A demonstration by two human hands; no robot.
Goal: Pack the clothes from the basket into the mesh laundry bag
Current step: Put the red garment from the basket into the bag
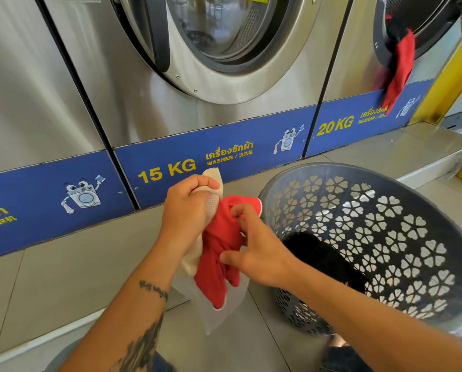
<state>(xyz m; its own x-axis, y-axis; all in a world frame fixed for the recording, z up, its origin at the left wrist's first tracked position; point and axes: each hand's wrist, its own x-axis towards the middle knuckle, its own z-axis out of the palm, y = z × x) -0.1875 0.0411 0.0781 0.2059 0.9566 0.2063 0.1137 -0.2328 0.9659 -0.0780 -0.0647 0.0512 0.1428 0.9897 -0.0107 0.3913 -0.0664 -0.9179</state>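
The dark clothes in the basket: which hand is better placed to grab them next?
Probably the right hand: it is beside the basket of dark clothes, holding only the red garment, while the left hand grips the mesh bag rim.

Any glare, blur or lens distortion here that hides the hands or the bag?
Head view: wide-angle bending bows the blue strip; daylight reflects in the washer door glass; left hand, right hand and red garment are sharp; the sheer mesh bag blends into the floor; dark clothes in the basket show no detail.
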